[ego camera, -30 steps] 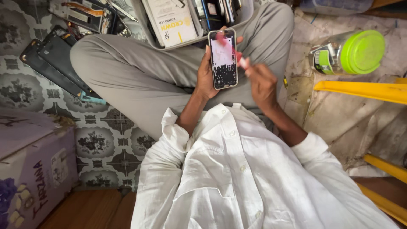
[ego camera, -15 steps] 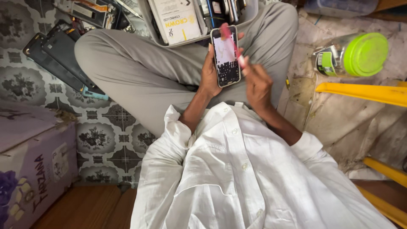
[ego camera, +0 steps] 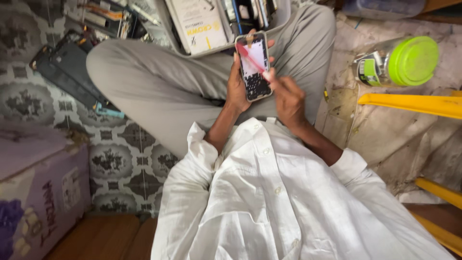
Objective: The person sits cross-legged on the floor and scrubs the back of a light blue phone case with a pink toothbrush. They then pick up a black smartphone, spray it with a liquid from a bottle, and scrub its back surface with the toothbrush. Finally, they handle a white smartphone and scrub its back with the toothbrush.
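Holding a smartphone (ego camera: 253, 66) upright above the lap, the left hand (ego camera: 237, 86) has its grip clamped around it, while the right hand (ego camera: 287, 96) pinches a thin red tool (ego camera: 251, 58) against the screen

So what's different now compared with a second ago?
Very little. The left hand holds the phone upright over the lap as before, and the right hand keeps the thin red tool against the screen; its tip now lies nearer the phone's upper left corner. The view shifted slightly. The green-lidded jar, grey tray and crossed legs stayed put.
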